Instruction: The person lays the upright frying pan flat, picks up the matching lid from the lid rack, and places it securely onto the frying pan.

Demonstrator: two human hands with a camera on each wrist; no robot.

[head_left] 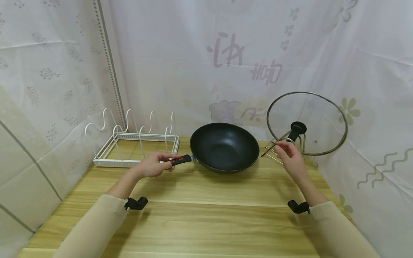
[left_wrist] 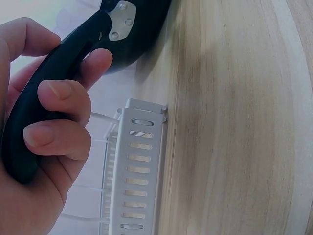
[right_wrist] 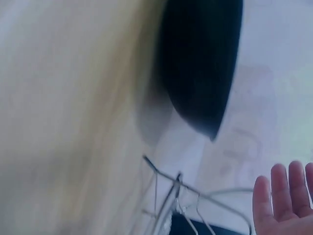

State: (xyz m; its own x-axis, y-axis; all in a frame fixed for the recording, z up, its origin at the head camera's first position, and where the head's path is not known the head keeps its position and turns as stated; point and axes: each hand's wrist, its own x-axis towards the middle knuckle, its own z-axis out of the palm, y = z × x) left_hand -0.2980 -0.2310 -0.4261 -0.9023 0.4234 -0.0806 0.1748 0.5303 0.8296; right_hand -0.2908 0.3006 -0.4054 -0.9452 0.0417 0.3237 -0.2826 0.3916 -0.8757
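A white rack (head_left: 135, 143) stands on the table (head_left: 206, 222) at ten o'clock. Just beside it, the left hand (head_left: 153, 164) curls its fingers (left_wrist: 63, 98) round the handle (head_left: 181, 159) of the black wok (head_left: 224, 146), which sits at twelve o'clock. At two o'clock, the right hand (head_left: 290, 156), fingers loosely spread, reaches the wire stand (head_left: 277, 145) bearing the upright glass lid (head_left: 307, 123).

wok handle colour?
Black, with a small red accent; the wok handle shows best in the head view, gripped by the left hand.
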